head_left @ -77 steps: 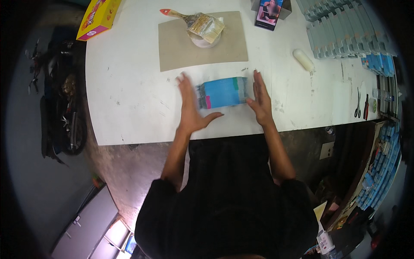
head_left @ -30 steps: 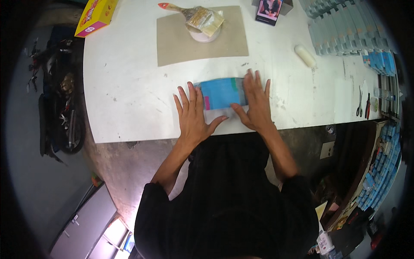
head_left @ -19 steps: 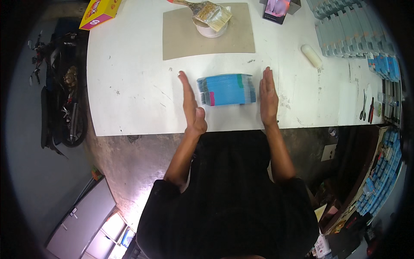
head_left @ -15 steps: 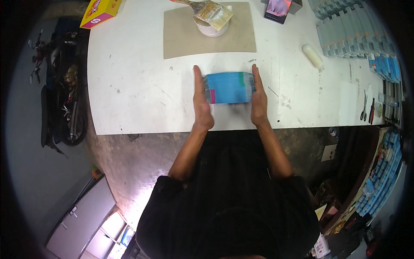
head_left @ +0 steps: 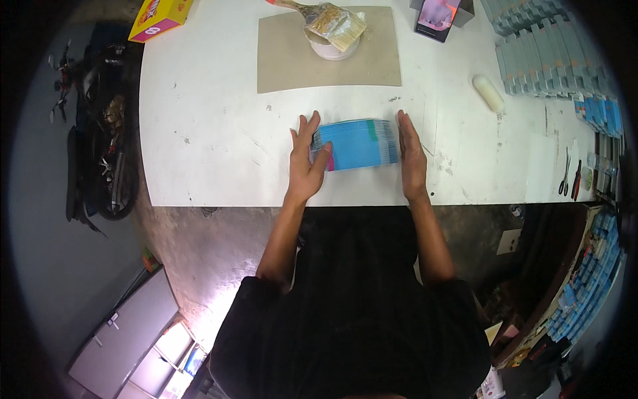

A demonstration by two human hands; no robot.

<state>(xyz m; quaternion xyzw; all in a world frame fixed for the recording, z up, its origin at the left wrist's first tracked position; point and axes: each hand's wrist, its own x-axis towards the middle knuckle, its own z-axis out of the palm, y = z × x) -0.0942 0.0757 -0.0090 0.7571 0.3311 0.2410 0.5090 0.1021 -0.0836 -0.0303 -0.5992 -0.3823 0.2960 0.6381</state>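
Observation:
A stack of thin blue booklets (head_left: pixel 355 146) lies on the white table with its edges facing up. It has a pink patch at its near left corner and a green one toward the far right. My left hand (head_left: pixel 307 163) grips the stack's left end, its thumb over the pink corner and its fingers along the side. At the right end, my right hand (head_left: pixel 413 156) is held flat and upright, fingers straight, with a narrow gap to the booklets.
Beyond the stack, a brush (head_left: pixel 332 23) rests across a white tub (head_left: pixel 335 50) on a tan board (head_left: pixel 282 70). To the right are a white bottle-like object (head_left: pixel 488 93), scissors (head_left: pixel 564 174), red-handled pliers (head_left: pixel 577 179) and grey stacks (head_left: pixel 541 60). A yellow box (head_left: pixel 158 18) stands far left.
Both hands were flat against the stack's ends. The left thumb has come over the top, and the right hand has moved away from the right end. The stack appears slightly tilted.

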